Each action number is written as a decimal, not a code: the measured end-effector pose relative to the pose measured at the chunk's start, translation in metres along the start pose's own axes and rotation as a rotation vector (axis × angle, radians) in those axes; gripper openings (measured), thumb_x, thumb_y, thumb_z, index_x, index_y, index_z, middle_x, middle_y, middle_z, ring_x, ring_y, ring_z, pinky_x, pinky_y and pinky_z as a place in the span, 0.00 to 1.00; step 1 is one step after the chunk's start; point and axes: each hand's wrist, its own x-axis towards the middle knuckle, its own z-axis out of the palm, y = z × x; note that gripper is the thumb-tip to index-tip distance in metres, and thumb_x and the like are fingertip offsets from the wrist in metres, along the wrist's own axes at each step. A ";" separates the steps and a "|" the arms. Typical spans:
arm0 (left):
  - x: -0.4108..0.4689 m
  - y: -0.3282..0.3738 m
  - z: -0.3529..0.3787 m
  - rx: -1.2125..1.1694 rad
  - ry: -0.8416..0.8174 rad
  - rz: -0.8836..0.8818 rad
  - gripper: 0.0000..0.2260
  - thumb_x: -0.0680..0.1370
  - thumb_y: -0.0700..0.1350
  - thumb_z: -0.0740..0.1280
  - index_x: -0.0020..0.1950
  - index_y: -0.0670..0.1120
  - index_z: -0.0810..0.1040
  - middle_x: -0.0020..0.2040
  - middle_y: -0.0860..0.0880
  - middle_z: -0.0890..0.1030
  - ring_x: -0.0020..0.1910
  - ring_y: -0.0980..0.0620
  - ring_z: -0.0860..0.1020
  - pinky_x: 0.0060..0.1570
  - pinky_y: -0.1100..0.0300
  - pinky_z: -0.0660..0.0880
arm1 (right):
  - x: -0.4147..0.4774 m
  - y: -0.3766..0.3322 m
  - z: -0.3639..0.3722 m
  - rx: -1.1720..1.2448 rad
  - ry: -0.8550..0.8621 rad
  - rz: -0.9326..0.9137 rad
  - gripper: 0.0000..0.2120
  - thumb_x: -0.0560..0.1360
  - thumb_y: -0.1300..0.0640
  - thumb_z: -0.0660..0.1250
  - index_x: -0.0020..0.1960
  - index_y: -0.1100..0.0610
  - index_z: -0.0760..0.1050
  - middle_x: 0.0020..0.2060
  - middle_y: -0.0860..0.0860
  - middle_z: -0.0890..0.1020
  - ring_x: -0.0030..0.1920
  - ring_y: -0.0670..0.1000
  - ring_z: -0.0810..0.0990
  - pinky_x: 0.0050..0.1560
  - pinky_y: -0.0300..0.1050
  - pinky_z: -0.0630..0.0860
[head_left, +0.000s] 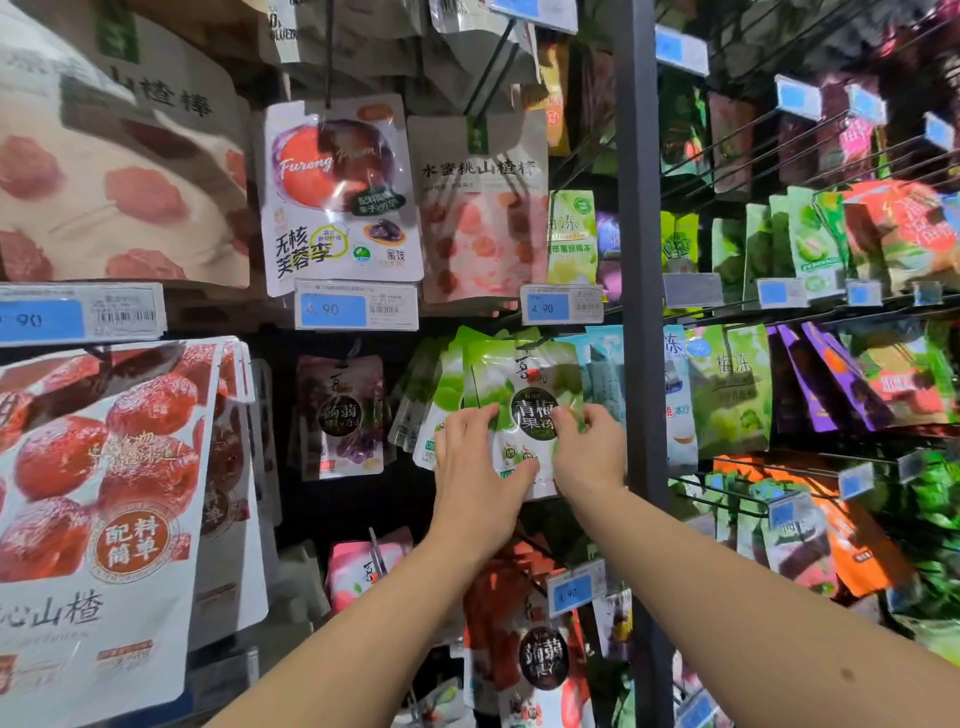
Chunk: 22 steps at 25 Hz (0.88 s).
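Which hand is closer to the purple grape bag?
Left. The left hand sits just right of the purple grape bag; the right hand is farther right, across the green pouch both hold.

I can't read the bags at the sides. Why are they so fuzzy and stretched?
Head view: the wide lens stretches the edges, so the red bag at the left bulges and looks soft; the right shelves are smeared by blur; the green bag that the left hand and right hand hold in the middle is sharpest; the plum bag above shows white glare.
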 end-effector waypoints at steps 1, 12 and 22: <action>-0.001 -0.001 0.000 -0.005 -0.002 0.012 0.30 0.76 0.49 0.74 0.76 0.49 0.67 0.65 0.58 0.63 0.71 0.54 0.62 0.75 0.55 0.62 | -0.002 0.001 0.000 0.009 -0.008 0.000 0.09 0.83 0.51 0.65 0.53 0.57 0.76 0.45 0.50 0.80 0.49 0.55 0.79 0.47 0.45 0.69; -0.010 0.001 -0.011 -0.110 -0.007 -0.085 0.32 0.77 0.59 0.72 0.77 0.53 0.63 0.73 0.56 0.64 0.73 0.57 0.61 0.73 0.57 0.62 | -0.018 0.010 -0.048 0.068 -0.473 -0.019 0.23 0.76 0.53 0.70 0.70 0.46 0.72 0.59 0.45 0.82 0.59 0.46 0.80 0.58 0.45 0.75; 0.021 -0.021 -0.023 -0.144 -0.142 -0.376 0.52 0.68 0.77 0.61 0.83 0.48 0.55 0.82 0.44 0.62 0.80 0.44 0.62 0.76 0.50 0.62 | -0.006 0.012 -0.038 0.148 -0.613 0.131 0.16 0.80 0.56 0.67 0.67 0.50 0.71 0.59 0.48 0.82 0.55 0.44 0.80 0.48 0.38 0.72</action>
